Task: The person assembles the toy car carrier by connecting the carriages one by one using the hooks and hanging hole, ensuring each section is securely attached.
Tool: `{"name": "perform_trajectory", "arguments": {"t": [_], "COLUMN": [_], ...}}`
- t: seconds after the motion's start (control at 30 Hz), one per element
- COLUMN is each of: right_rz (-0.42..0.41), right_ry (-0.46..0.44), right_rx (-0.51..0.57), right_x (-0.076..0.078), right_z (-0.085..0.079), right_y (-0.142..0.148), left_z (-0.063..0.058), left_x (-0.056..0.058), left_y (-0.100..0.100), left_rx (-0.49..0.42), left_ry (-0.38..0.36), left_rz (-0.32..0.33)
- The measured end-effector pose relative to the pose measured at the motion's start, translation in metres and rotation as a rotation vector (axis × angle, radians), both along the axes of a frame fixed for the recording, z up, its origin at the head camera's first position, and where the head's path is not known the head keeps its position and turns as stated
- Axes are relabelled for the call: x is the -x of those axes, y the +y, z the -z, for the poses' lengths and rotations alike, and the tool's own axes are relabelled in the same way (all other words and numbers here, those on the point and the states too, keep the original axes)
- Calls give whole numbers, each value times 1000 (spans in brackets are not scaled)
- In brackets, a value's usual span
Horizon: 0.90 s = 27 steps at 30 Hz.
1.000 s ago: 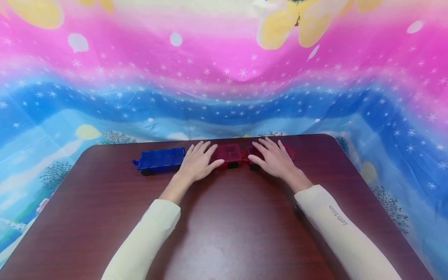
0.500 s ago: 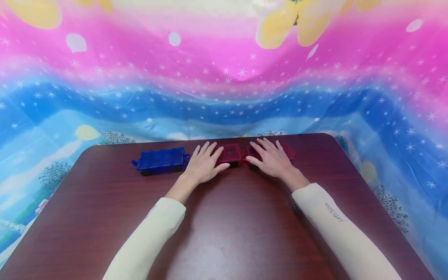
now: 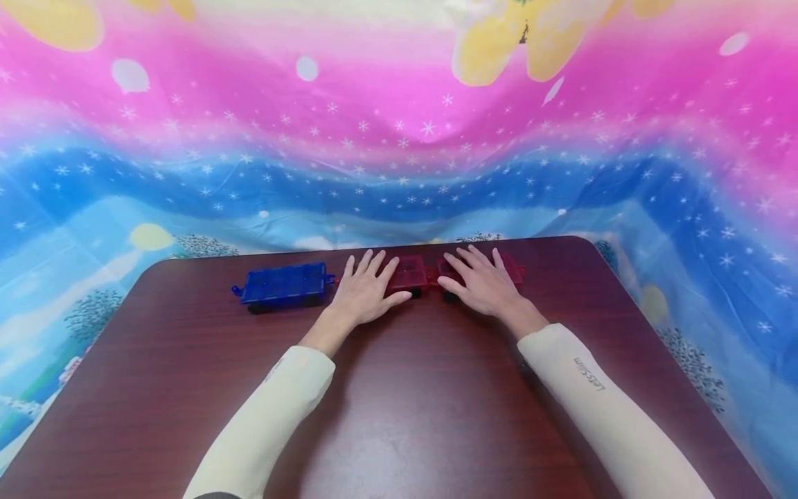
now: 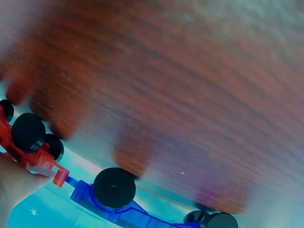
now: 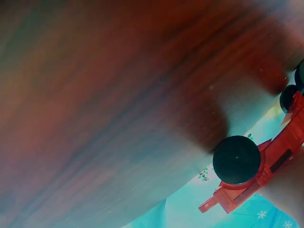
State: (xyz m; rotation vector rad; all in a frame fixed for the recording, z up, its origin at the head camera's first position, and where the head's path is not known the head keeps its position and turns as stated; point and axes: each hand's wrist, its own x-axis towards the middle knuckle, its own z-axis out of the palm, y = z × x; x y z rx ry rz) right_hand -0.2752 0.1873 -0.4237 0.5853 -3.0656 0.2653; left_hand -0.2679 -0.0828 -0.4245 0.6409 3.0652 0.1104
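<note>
Head view: two bare hands reach to the far side of a dark wooden desk (image 3: pixel 399 388), each laid over a red toy car. The left hand (image 3: pixel 363 291) covers much of the left red car (image 3: pixel 408 272); its grip is apart, fingers straight and spread over the top, thumb pointing along the near side. The right hand (image 3: pixel 486 285) lies over the right red car (image 3: pixel 514 269), its grip likewise apart, with the fingers fanned out. Between the hands, the two red cars meet end to end. A blue car (image 3: pixel 283 284) stands in line just beside the left hand, on black wheels. Pale sleeves (image 3: pixel 614 402) cover both forearms, the right one bearing lettering. Behind the desk hangs a pink and blue cloth (image 3: pixel 399 149) with snowflakes.

Left wrist view: the left red car's end piece meets the blue car's coupling (image 4: pixel 72 182), and round black wheels (image 4: pixel 114 187) show under both cars. Part of the left hand lies against the red body; its fingertips cannot be made out.

Right wrist view: the right red car runs along the lower right, its free coupling (image 5: pixel 209 204) jutting out. Part of the right hand touches the body, fingertips hidden.
</note>
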Motion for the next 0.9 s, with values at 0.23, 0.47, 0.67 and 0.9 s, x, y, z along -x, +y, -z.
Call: {"name": "perform_trajectory", "arguments": {"t": [0.23, 0.47, 0.67, 0.9], "right_rz": [10, 14, 19, 19], "right_ry": [-15, -38, -39, -38], "right_rx": [-43, -69, -68, -63], "right_x": [0, -1, -3, -3], "right_z": [1, 1, 0, -1], "right_y": [-1, -2, -2, -4], "left_z": [4, 6, 6, 5], "left_x": [3, 2, 0, 2], "left_y": [1, 0, -1, -2], "left_rx": [10, 8, 0, -9], "left_ry": [31, 43, 51, 32], "left_rz": [10, 21, 29, 37]}}
